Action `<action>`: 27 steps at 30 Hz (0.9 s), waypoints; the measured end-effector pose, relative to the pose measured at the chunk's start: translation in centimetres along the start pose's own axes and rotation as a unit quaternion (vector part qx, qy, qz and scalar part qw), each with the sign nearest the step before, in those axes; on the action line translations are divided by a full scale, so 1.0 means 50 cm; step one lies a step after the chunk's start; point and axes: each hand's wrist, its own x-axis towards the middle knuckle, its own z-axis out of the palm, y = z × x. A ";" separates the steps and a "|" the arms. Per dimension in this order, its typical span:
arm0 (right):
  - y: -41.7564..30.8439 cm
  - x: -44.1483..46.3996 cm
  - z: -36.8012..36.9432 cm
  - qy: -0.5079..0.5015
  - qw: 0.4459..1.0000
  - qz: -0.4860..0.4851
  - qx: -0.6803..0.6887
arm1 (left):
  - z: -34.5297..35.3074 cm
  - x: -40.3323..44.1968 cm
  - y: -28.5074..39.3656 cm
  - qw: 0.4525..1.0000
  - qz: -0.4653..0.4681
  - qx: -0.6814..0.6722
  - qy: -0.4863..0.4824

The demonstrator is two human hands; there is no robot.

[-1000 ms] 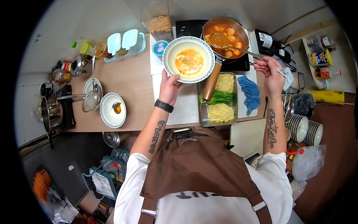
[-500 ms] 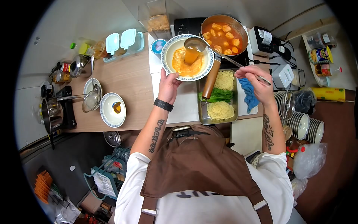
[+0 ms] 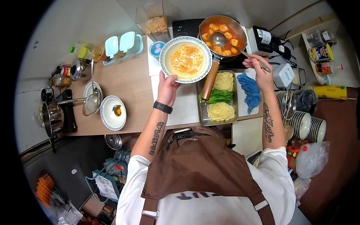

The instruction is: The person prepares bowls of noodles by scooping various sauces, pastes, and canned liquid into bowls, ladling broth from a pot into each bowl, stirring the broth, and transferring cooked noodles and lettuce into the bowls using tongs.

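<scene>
The work looks partway along. A round cream ceramic bowl with a blue-patterned rim (image 3: 166, 62) already holds cloudy orange soup (image 3: 186, 60) with pale streaks in it; no noodles or greens show there. The person's left hand (image 3: 168, 86) pinches it at its rim between 7 and 8 o'clock, thumb on top; the fingers beneath are hidden.

At 2 o'clock from that bowl, a round metal pan (image 3: 242, 34) holds plenty of red soup with orange chunks, its brown wooden handle (image 3: 210, 80) pointing between 6 and 7 o'clock. A long-handled steel ladle (image 3: 219, 39) has its cup over the soup there, seemingly drained, though whether it touches the surface cannot be told. The right hand (image 3: 259, 69), between 4 and 5 o'clock from the pan, is curled around the ladle's handle.

Judging by what lies apart, much is undone. About 5 o'clock from the held bowl, a rectangular metal tray (image 3: 215, 122) on the brown worktop (image 3: 129, 82) carries two pale yellow noodle nests (image 3: 221, 111) with leafy greens (image 3: 218, 96) between them. Toward 8 o'clock, a second blue-rimmed cream bowl (image 3: 112, 122) contains only a small dark and yellow dollop (image 3: 117, 110), with no soup visible.
</scene>
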 end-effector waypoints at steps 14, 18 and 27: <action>0.002 0.026 -0.042 0.091 0.988 0.042 0.121 | 0.005 -0.003 0.004 1.000 0.001 0.004 0.001; -0.040 0.014 -0.044 0.068 0.989 0.040 0.122 | 0.004 -0.002 0.003 1.000 -0.002 0.001 0.000; -0.103 -0.023 0.010 -0.023 0.991 0.043 0.121 | 0.009 -0.001 0.002 1.000 0.001 -0.005 0.000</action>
